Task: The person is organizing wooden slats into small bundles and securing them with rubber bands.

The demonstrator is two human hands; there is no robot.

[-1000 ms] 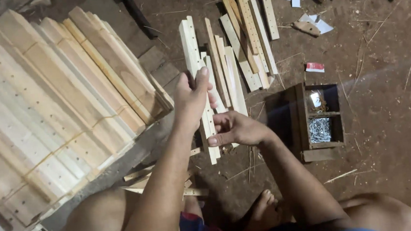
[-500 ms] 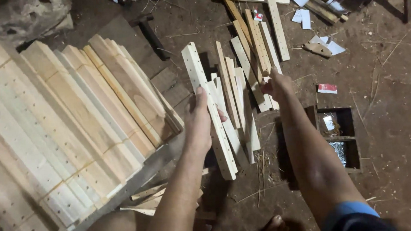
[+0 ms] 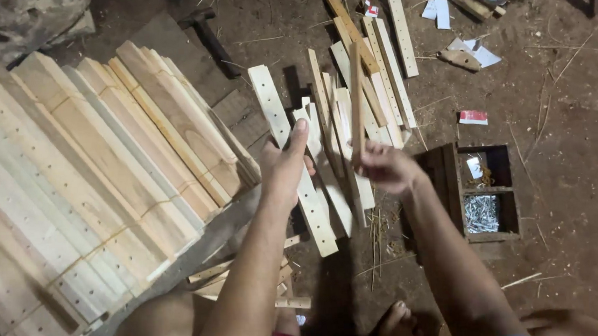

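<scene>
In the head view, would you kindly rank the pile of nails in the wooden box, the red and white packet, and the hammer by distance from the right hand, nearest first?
From the right hand, which grips a thin wooden strip:
1. Pile of nails, in the box's lower compartment, just right of the hand.
2. Red and white packet, on the dirt, up and to the right.
3. Hammer, far up and left, beyond the left hand.

A pale slat (image 3: 289,147) with a row of small holes lies diagonally at frame centre, its top towards the upper left. Just right of it, a thin brown strip (image 3: 356,101) stands nearly vertical above the scattered slats (image 3: 335,127).
</scene>
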